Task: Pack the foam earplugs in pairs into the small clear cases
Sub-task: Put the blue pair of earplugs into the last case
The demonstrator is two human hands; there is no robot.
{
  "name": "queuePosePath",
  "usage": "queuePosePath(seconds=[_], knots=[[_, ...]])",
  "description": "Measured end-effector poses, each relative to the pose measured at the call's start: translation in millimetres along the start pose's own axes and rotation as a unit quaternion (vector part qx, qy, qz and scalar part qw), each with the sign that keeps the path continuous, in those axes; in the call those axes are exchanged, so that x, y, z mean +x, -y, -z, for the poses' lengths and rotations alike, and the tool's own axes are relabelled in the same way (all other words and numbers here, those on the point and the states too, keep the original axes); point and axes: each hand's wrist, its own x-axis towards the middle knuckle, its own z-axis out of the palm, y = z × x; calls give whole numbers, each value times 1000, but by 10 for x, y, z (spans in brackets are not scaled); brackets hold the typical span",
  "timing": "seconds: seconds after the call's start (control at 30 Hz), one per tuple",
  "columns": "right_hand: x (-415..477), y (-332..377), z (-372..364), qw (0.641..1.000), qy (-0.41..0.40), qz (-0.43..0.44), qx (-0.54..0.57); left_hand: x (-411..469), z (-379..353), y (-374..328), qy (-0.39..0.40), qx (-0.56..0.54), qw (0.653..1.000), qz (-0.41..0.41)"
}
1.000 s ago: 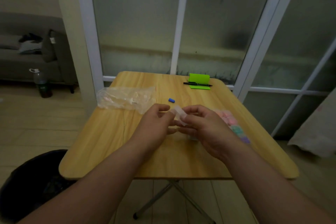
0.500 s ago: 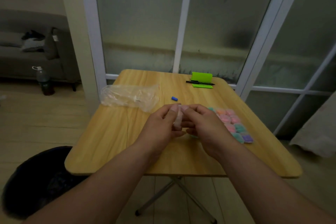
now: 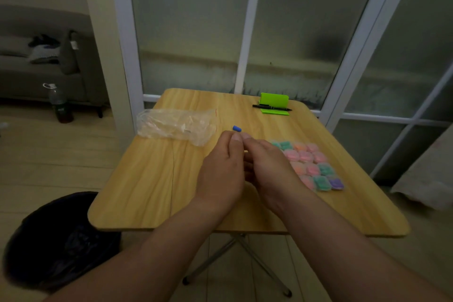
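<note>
Concealing their grasp: left hand [image 3: 220, 174], right hand [image 3: 270, 169].

No writing, label, brand or number is legible on anything in view.

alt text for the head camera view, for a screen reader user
The left hand and right hand meet fingertip to fingertip above a wooden table; whatever they hold is hidden. Right of them lies a block of filled cases with pink, green and purple earplugs; beyond are a loose blue earplug, a clear plastic bag, and a green stand with a pen.
</note>
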Motion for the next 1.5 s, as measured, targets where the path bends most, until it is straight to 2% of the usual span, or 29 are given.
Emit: queuePosePath(seconds=[0.07,0.13,0.2,0.23,0.33,0.37,0.5,0.57,0.63,0.73,0.97,1.17,1.33,1.4,1.5], knots=[[-4,-27,-79,999,-21,38,-29,-3,-10,26,-35,49,998,-21],[3,-57,-132,984,-51,89,-145,23,4,24,-73,72,994,-26],[18,-83,-158,971,-74,92,-206,61,25,27,-101,64,993,-23],[33,-92,-162,972,-76,90,-203,67,32,24,-105,57,993,-24],[-70,1,-170,991,-72,66,-90,32,54,4,-98,7,995,-7],[-104,33,-150,991,-67,78,-88,14,68,-7,-90,-16,996,5],[-129,120,49,956,-64,176,-226,-9,158,-87,0,-135,985,110],[-69,178,197,963,-72,155,-210,-1,191,-130,65,-209,957,188],[-64,244,310,972,-67,133,-181,-4,216,-152,134,-288,914,253],[-54,253,344,974,-44,133,-179,-42,254,-175,217,-348,864,291],[-61,249,305,989,7,88,-115,42,275,-155,240,-393,811,361],[-19,340,330,986,47,82,-135,113,279,-98,190,-382,823,374],[437,581,599,949,-26,132,-287,262,251,-27,54,-365,860,352],[701,588,746,908,-47,151,-388,312,254,0,27,-368,858,357],[1039,523,897,829,-15,152,-538,352,240,25,26,-367,852,373]])
